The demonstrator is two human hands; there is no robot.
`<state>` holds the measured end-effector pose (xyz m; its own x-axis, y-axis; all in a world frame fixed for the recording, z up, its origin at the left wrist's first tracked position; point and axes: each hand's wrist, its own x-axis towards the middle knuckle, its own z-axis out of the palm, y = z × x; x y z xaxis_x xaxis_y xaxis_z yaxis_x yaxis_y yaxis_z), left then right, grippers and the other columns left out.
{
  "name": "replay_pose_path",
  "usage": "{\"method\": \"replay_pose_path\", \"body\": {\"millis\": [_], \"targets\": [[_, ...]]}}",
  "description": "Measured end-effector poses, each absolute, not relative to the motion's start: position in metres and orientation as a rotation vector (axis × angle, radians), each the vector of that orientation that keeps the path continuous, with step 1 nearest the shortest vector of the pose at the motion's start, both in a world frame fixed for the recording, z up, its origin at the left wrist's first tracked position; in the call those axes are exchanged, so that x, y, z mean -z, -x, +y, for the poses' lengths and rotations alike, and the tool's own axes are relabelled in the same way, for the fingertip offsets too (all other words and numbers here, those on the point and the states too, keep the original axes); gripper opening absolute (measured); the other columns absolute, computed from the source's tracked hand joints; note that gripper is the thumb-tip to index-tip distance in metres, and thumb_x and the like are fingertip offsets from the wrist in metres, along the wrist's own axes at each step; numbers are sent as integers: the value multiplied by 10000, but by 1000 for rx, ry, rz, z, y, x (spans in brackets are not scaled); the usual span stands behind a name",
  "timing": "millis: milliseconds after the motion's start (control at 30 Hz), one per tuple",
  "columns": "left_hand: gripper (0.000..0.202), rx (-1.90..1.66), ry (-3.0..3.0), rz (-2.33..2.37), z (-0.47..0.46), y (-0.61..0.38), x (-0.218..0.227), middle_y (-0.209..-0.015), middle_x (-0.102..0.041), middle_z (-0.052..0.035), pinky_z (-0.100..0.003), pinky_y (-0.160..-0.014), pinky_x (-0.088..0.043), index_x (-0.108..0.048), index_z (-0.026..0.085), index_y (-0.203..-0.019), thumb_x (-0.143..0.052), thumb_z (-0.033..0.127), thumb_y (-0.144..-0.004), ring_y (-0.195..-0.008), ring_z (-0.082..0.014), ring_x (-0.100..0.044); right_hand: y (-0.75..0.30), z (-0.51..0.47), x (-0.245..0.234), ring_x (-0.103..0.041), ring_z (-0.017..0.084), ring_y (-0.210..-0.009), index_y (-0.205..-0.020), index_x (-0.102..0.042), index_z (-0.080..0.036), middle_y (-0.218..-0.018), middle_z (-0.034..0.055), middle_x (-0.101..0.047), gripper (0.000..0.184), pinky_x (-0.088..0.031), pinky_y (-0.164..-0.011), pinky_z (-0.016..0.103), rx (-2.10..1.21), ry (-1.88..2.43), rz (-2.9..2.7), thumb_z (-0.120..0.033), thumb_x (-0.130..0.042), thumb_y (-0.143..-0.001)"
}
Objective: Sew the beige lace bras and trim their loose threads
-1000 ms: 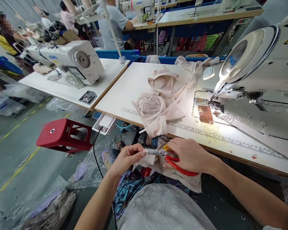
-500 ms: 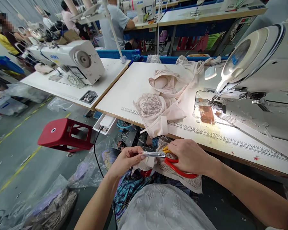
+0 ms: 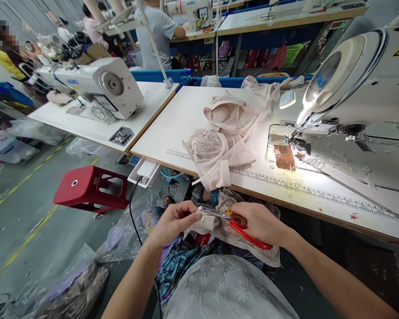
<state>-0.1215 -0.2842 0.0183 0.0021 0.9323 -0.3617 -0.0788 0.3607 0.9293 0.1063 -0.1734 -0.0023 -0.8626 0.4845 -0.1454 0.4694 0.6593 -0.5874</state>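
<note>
My left hand [image 3: 179,219] is closed, thumb and fingers pinching the end of a pale pink lace bra [image 3: 257,245] that hangs over my lap. In my right hand [image 3: 257,221] are scissors [image 3: 241,230] with red and yellow handles. Their blades point left and lie at the fabric beside my left fingertips; whether they are cutting through it I cannot tell. Another pale bra [image 3: 208,148] lies on the table just beyond my hands, one strap hanging over the front edge.
A sewing machine [image 3: 349,84] with a lit needle area stands at right on the white table [image 3: 173,128]. A second machine [image 3: 96,84] is on the left table. A red stool [image 3: 86,188] and plastic bags [image 3: 126,226] are on the floor. Several people sit beyond.
The scissors have tilted slightly, their blade tips now higher by my left fingertips. My right hand has lowered a little. A folded bit of fabric now shows under the blades.
</note>
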Motion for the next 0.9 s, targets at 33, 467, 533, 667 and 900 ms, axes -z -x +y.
{"method": "replay_pose_path", "body": {"millis": [33, 467, 533, 667, 900], "targets": [[434, -979, -871, 1317, -284, 121, -18, -611, -471, 41, -200, -491, -237, -578, 142, -685, -760, 529, -758, -529, -63, -328, -107, -172, -1, -542, 167, -629, -673, -491, -206, -708, 25, -618, 344, -315, -562, 265, -956, 816, -2879, -466, -596, -873], [453, -990, -854, 1375, -284, 114, -11, -627, -502, 31, -189, -506, -251, -585, 135, -691, -778, 543, -724, -562, -67, -352, -117, -163, -32, -632, 213, -738, -768, -620, -196, -802, 57, -708, 222, -347, -615, 287, -754, 863, -3062, -364, -537, -887], [458, -974, -871, 1381, -284, 113, -12, -615, -484, 36, -189, -496, -234, -583, 135, -689, -772, 550, -727, -552, -65, -330, -114, -163, -35, -642, 219, -748, -771, -625, -195, -810, 60, -713, 226, -346, -612, 289, -739, 859, -3090, -366, -538, -891], [473, -974, -873, 1402, -285, 113, -15, -604, -464, 40, -191, -484, -223, -571, 142, -667, -772, 567, -714, -541, -66, -321, -109, -162, -38, -655, 228, -760, -782, -639, -196, -808, 60, -717, 204, -352, -609, 295, -723, 842, -3111, -359, -565, -880], [469, -958, -886, 1406, -286, 115, -15, -596, -470, 41, -195, -485, -224, -567, 148, -655, -774, 564, -710, -532, -68, -327, -108, -165, -33, -660, 216, -759, -783, -641, -195, -817, 56, -723, 184, -369, -611, 289, -697, 829, -3099, -333, -570, -882]]}}
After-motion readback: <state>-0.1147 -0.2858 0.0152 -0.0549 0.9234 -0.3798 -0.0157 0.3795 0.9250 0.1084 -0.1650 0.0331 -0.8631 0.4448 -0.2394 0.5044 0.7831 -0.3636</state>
